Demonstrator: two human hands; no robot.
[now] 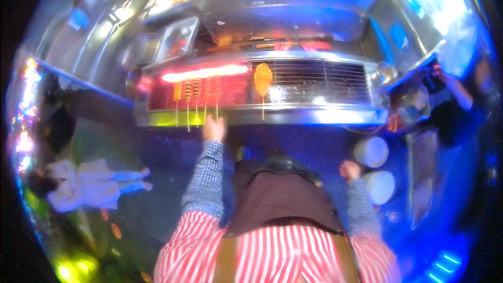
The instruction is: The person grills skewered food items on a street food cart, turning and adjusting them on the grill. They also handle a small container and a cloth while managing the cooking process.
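Observation:
My left hand (214,127) is at the front edge of a metal grill (188,117), its fingers around the lower end of a thin skewer (217,104). The food on that skewer is blurred under red light. Beside it to the left stand spiral-cut food skewers (192,89) and a yellow food stick (177,92). Further right, a flat golden fried piece on a stick (263,79) lies on the wire rack (302,74). Away from the grill, my right hand (350,170) hangs low with curled fingers; nothing shows in it.
A glowing red tube (204,73) crosses the grill's left half. Behind it stands a metal tray (178,39). Two round white-lidded containers (371,152) are near my right hand. On the left a person in pale clothes (86,184) stands; another person's arm (456,88) shows at right.

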